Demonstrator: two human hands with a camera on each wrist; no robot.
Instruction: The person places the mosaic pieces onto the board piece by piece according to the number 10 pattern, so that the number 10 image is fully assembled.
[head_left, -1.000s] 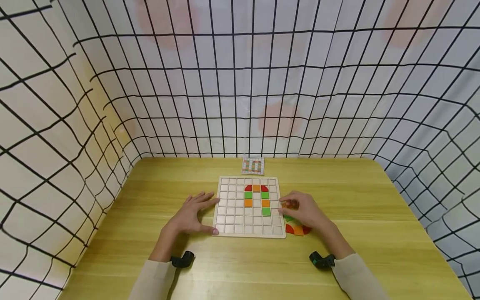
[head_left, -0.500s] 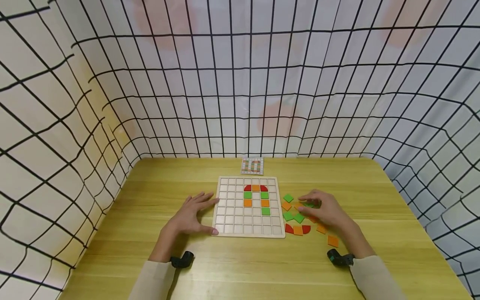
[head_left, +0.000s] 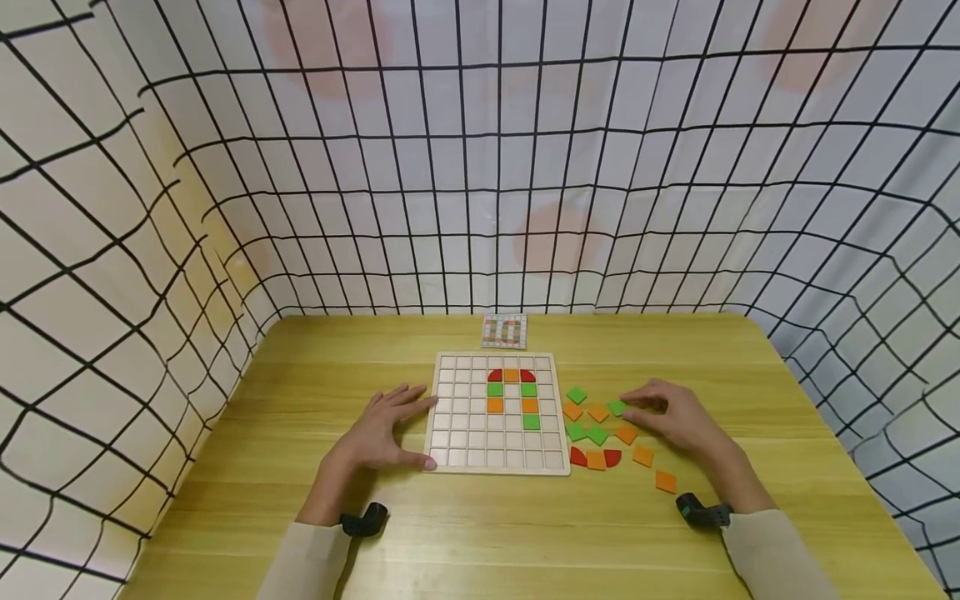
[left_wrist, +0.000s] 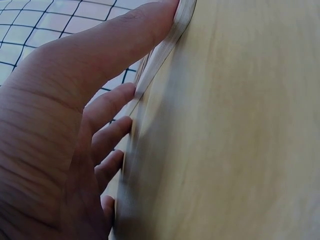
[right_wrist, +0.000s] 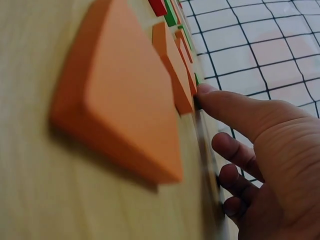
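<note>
Head view: half-curled right hand (head_left: 677,417) is at green square tile (head_left: 617,408), pinch unclear; spread left hand (head_left: 381,430), touching pale wooden board (head_left: 477,442), should steady it

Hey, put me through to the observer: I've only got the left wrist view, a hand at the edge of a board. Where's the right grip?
Observer: The right grip is at the rightmost loose green tile, off the right side of the board.
Operator: Which piece sits lowest on the board itself?
Observer: A green square, toward the board's right side.
Operator: Anything past the far edge?
Observer: Yes, a small card printed with a coloured grid pattern.
</note>
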